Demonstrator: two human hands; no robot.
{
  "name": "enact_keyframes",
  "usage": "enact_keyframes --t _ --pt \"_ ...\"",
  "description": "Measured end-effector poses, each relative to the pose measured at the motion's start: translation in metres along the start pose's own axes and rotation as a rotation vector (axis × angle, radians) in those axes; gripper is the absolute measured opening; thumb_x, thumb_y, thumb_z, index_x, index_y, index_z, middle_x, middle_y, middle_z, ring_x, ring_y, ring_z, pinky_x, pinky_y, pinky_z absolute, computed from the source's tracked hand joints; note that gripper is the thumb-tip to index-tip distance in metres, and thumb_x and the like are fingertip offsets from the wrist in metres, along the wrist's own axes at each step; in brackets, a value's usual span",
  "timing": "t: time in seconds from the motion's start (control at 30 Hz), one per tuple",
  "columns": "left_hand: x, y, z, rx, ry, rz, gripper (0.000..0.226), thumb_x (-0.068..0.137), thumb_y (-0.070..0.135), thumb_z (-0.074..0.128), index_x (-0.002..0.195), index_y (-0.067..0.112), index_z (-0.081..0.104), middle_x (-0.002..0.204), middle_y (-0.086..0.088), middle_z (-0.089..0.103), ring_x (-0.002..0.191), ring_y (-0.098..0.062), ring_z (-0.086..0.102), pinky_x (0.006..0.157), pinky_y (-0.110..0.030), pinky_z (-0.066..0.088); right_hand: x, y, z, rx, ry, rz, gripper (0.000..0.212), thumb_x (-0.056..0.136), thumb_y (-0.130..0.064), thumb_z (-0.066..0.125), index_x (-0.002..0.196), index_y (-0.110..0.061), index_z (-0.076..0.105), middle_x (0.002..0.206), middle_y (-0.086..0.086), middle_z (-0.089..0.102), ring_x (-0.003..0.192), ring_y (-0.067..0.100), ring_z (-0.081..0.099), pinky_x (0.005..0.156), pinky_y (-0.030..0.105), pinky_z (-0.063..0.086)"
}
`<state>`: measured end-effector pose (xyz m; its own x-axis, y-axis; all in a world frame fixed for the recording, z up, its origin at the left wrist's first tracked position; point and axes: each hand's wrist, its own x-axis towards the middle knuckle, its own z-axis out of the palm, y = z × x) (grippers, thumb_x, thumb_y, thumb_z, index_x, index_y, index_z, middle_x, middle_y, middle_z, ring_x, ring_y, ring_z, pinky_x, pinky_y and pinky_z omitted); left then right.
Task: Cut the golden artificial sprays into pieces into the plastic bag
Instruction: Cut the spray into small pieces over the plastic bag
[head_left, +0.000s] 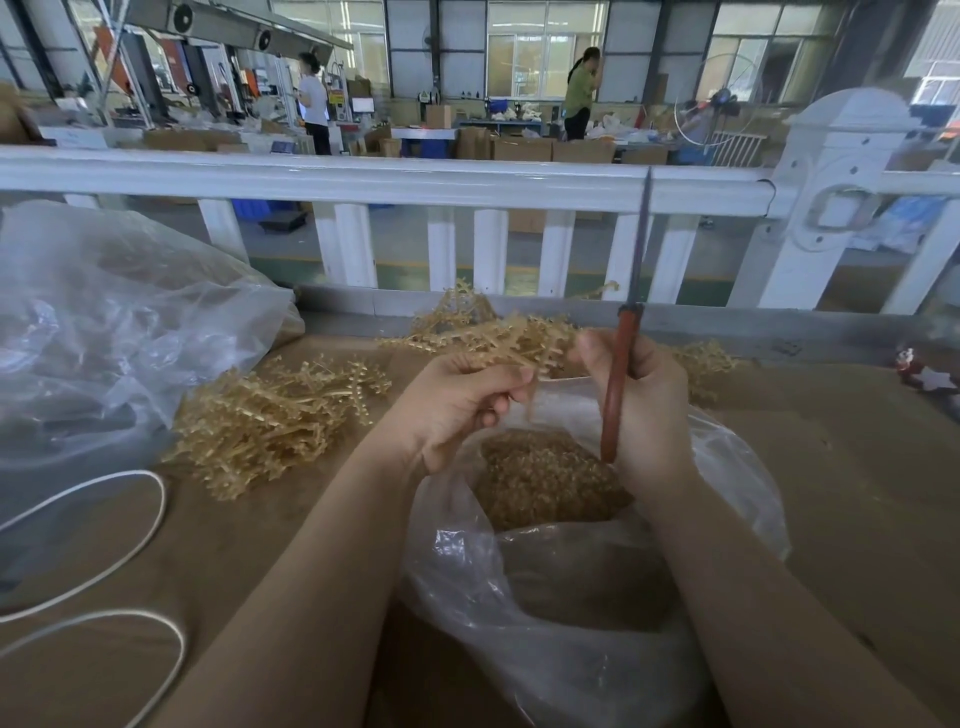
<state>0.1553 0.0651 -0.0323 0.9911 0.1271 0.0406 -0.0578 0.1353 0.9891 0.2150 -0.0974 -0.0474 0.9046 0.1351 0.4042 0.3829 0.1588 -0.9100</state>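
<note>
Bag (571, 613) below both grips already heaped with cuttings; left hand (457, 410) pinching spray (514, 338), right hand (644, 410) clamped on scissors (621, 364), pile (270, 410) left of them uncut.

Golden sprays (275, 415); clear plastic bag (545, 587); red-handled scissors (618, 379); white railing (363, 179).

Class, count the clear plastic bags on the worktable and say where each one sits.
2. One plastic bag sits open under the hands, holding cut golden pieces; a second bag lies crumpled at the table's left side. None seems hidden.

Spray pile (275, 421) lies left of plastic bag (561, 597)
</note>
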Motion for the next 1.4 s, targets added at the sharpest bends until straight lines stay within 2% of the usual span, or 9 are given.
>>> enact_keyframes --t 0.13,0.37,0.5,0.63,0.7,0.8,0.93,1.13,1.4 --pt "0.003 -0.002 0.002 -0.031 0.135 0.113 0.032 0.089 0.008 0.069 0.059 0.019 0.068 0.061 0.002 0.062 0.050 -0.006 0.042 0.049 -0.015 0.035 0.001 -0.002 -0.005 0.028 -0.067 0.076 0.032 0.088 -0.032 0.071 0.092 0.001 0.070 0.057 -0.009 0.065 0.047 -0.002 0.057 0.050 0.010 0.044" --pt "0.004 -0.006 0.012 -0.025 0.176 0.207 0.022 0.089 0.006 0.068 0.068 0.010 0.069 0.061 -0.004 0.063 0.050 -0.009 0.041 0.050 -0.020 0.033 -0.002 0.000 0.007 -0.144 -0.227 0.140 0.009 0.085 -0.025 0.079 0.082 -0.017 0.079 0.080 -0.004 0.077 0.071 0.002 0.069 0.066 0.012 0.048" --pt "0.004 -0.003 0.010 -0.135 0.218 0.126 0.010 0.083 0.019 0.077 0.080 0.012 0.070 0.079 -0.004 0.067 0.060 -0.012 0.056 0.056 -0.022 0.046 -0.002 -0.001 0.004 -0.080 -0.218 0.171 0.009 0.087 -0.016 0.076 0.089 -0.007 0.076 0.073 -0.002 0.073 0.053 -0.001 0.061 0.052 0.009 0.043" --pt "0.007 -0.001 -0.003 -0.339 0.403 0.150 0.090 0.064 0.035 0.083 0.138 0.015 0.037 0.130 -0.014 0.059 0.110 -0.026 0.064 0.101 -0.039 0.049 -0.001 -0.004 0.001 -0.005 -0.223 0.198 0.007 0.089 -0.008 0.073 0.090 -0.001 0.072 0.071 -0.003 0.069 0.049 -0.003 0.058 0.046 0.007 0.042" --pt "0.004 0.003 -0.008 -0.177 0.445 0.211 0.100 0.062 0.041 0.083 0.145 0.022 0.031 0.139 -0.007 0.051 0.123 -0.021 0.056 0.099 -0.030 0.044 -0.001 -0.005 0.001 0.004 -0.229 0.214 0.006 0.089 -0.008 0.072 0.091 -0.002 0.072 0.071 0.000 0.069 0.049 -0.001 0.058 0.046 0.008 0.042" --pt "-0.001 0.008 -0.018 0.124 0.256 0.222 0.076 0.065 0.041 0.079 0.134 0.019 0.055 0.122 0.007 0.065 0.103 -0.004 0.067 0.077 -0.016 0.049 -0.002 -0.006 0.000 0.054 -0.251 0.231 0.005 0.090 -0.008 0.071 0.091 -0.003 0.071 0.070 0.005 0.068 0.044 0.008 0.047 0.043 0.012 0.038" --pt "-0.002 0.010 -0.011 0.468 -0.060 0.155 0.032 0.075 0.037 0.079 0.099 0.017 0.074 0.100 0.001 0.075 0.099 -0.013 0.070 0.091 -0.030 0.051 -0.002 -0.004 0.000 0.017 -0.271 0.220 0.005 0.089 -0.013 0.075 0.090 -0.009 0.072 0.057 -0.008 0.064 0.042 0.000 0.053 0.044 0.009 0.039" --pt "-0.001 0.007 -0.005 0.376 -0.079 0.215 0.011 0.091 0.008 0.067 0.097 0.002 0.075 0.093 -0.010 0.076 0.087 -0.015 0.071 0.082 -0.021 0.054 -0.002 -0.003 -0.001 0.057 -0.270 0.189 0.019 0.084 -0.022 0.078 0.092 -0.007 0.071 0.062 -0.005 0.067 0.047 -0.001 0.058 0.045 0.008 0.041" --pt "-0.002 0.008 -0.007 0.345 -0.032 0.217 0.010 0.089 0.022 0.071 0.089 0.015 0.079 0.071 0.001 0.070 0.053 -0.009 0.055 0.063 -0.021 0.048 0.000 -0.001 -0.002 0.058 -0.264 0.205 0.010 0.086 -0.020 0.076 0.084 -0.012 0.071 0.078 0.010 0.070 0.045 0.005 0.051 0.044 0.013 0.040"
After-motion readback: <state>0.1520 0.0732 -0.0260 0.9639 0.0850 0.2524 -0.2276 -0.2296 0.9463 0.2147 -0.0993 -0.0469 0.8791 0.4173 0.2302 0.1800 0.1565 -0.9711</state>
